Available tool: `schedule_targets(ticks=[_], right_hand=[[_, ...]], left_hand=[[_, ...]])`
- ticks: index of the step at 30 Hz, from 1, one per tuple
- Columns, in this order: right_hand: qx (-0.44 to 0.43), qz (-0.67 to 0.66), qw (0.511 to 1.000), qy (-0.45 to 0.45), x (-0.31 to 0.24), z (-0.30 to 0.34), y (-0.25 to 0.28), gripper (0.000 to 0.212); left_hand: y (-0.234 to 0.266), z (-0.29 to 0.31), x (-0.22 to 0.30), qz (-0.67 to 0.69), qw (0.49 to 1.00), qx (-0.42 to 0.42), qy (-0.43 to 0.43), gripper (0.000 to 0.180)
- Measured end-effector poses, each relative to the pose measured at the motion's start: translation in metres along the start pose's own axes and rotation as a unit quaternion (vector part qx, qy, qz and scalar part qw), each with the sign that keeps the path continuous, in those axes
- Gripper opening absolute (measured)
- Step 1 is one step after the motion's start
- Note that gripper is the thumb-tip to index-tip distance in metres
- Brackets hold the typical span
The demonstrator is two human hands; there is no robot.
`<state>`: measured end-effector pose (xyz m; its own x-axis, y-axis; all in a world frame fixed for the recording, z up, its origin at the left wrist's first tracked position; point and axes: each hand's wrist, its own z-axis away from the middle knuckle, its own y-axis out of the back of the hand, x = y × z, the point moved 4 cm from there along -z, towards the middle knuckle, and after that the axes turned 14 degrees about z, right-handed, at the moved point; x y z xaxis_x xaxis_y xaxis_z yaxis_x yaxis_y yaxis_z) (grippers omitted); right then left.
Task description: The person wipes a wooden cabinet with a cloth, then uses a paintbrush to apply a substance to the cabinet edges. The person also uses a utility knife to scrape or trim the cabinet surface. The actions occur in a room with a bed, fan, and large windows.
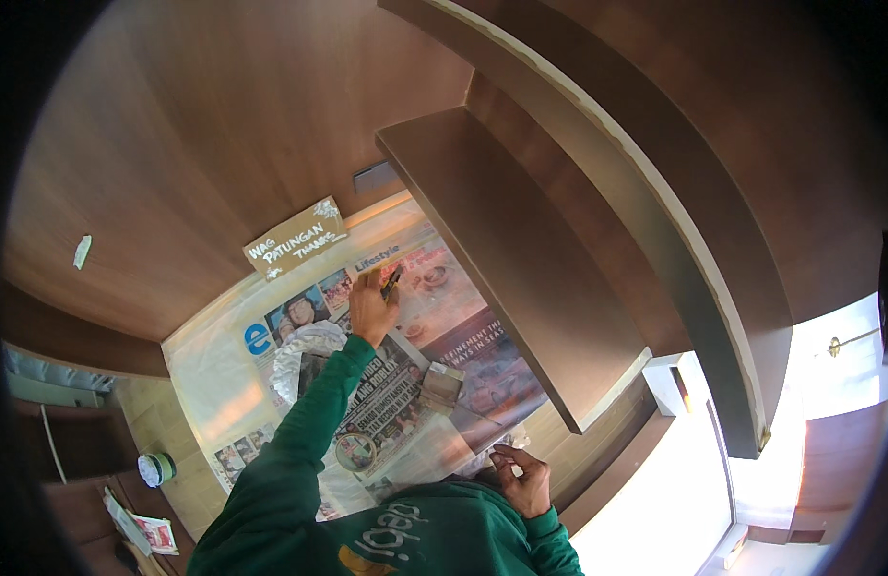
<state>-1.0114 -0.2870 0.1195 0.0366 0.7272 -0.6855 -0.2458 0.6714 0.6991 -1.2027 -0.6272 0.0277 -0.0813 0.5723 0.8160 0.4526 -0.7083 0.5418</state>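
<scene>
My left hand (371,309) reaches forward over a newspaper-covered surface (235,396), its fingers closed around a small black and yellow tool (391,281) that looks like a utility knife. Beside that wrist sits a crumpled white sheet (288,363), plastic or paper. Close to my body on the right, my right hand (526,484) has thumb and fingertips pressed together; whatever may be in them is too small to make out. A small brownish square piece (442,386) lies on the newspaper between the hands. Nearer my chest is a round, flat item (355,451).
Brown wooden shelves (520,221) jut out on the right, with a long curved-looking panel edge (655,182) above. A hand-lettered cardboard sign (295,238) is on the wood panel at the back. At lower left are a round tub (157,468) and papers (154,534).
</scene>
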Motion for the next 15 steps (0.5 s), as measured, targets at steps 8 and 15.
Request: schedule_targets(ticks=[8, 15], right_hand=[[0.024, 0.031, 0.998, 0.042, 0.001, 0.011, 0.007, 0.021], [0.062, -0.018, 0.998, -0.001, 0.018, 0.028, 0.015, 0.02]], left_hand=[[0.016, -0.081, 0.133, -0.094, 0.932, -0.11, -0.333, 0.065], [-0.02, 0.07, 0.173, -0.033, 0.856, -0.25, -0.451, 0.066]])
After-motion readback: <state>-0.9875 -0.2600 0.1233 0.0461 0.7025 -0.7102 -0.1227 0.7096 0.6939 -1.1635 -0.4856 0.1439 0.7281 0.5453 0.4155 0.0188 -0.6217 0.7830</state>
